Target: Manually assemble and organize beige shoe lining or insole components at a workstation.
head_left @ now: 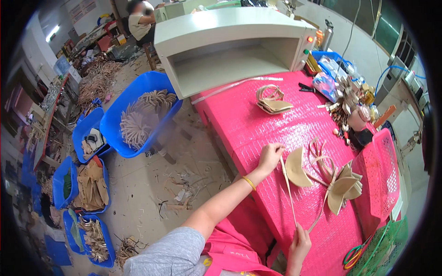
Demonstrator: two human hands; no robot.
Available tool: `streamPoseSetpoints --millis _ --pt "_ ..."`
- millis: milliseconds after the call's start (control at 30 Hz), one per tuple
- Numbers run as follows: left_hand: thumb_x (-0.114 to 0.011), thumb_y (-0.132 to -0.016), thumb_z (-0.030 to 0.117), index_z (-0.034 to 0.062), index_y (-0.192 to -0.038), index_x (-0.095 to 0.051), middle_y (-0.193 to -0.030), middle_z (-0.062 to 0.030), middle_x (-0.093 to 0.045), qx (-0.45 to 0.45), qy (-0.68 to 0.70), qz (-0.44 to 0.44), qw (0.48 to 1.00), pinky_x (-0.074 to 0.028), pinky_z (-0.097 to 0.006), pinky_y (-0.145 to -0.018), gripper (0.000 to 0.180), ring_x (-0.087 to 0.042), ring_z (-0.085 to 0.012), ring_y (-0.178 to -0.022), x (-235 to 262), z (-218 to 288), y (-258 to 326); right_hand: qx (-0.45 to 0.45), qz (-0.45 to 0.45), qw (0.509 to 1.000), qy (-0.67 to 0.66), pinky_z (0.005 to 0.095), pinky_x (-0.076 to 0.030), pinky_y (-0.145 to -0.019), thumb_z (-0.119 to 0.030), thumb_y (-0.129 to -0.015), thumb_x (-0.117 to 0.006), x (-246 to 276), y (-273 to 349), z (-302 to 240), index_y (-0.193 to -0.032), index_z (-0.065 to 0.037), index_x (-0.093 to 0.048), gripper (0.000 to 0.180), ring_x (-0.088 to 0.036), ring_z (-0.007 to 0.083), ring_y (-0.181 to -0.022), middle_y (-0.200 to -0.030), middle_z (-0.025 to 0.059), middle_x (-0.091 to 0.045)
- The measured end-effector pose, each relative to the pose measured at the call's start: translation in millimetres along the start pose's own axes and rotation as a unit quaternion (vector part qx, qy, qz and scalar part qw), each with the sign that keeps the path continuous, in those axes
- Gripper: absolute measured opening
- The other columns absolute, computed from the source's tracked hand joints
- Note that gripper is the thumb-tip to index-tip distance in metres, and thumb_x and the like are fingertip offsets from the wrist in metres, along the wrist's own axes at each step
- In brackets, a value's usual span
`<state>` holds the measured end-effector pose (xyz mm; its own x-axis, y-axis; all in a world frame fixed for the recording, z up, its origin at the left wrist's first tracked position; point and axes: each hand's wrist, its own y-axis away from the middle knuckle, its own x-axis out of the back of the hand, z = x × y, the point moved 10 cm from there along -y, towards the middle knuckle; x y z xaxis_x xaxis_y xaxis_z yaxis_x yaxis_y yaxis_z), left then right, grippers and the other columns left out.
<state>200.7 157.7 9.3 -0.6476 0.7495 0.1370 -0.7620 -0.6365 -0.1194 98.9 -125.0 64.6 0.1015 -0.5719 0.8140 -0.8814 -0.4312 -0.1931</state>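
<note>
A thin beige strap [287, 191] stretches between my two hands over the pink-covered table. My left hand [270, 157], with a yellow bangle at the wrist, pinches the strap's far end. Nearer the table's front, my right hand [300, 241] closes on its other end. Just right of the strap lies a curved beige piece [298, 168], apart from my fingers. Further right, a stack of beige cup-shaped pieces [343, 189] with loose straps [322, 158] rests on the table. Another beige strapped bundle [272, 102] sits toward the back.
A pale box-shaped machine [235, 18] with a wide opening stands at the table's far end. Blue tubs [110, 124] of beige parts line the floor at left. At right are a pink basket [384, 175], a green mesh basket [384, 248], scissors [352, 255] and clutter. A person sits far back.
</note>
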Motion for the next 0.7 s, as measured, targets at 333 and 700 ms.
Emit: streamPoseSetpoints --millis 333,700 --pt "-0.045 -0.087 0.021 -0.0009 -0.101 -0.056 -0.081 -0.0058 -0.059 0.1 0.149 -0.223 0.958 -0.047 -0.023 -0.06 0.028 -0.056 -0.0111 -0.07 -11.8 15.4 5.4 0.08 0.221 0.879 -0.416 0.0274 -0.047 -0.064 0.003 -0.076 -0.052 56.9 -56.2 -28.5 -0.079 0.002 -0.053 0.004 -0.057 0.0214 -0.066 -0.079 0.0137 -0.058" --pt "-0.055 -0.081 0.013 -0.0021 -0.095 -0.06 -0.082 -0.0075 -0.062 0.156 0.237 -0.294 0.913 -0.047 -0.027 -0.07 0.021 -0.058 -0.0125 -0.076 -5.5 31.1 33.6 -0.192 -0.068 0.758 -0.619 0.0148 -0.027 -0.037 -0.012 -0.082 -0.054 -99.9 -129.5 -40.6 -0.09 0.002 -0.054 0.016 -0.041 0.0013 -0.043 -0.064 0.0038 -0.056"
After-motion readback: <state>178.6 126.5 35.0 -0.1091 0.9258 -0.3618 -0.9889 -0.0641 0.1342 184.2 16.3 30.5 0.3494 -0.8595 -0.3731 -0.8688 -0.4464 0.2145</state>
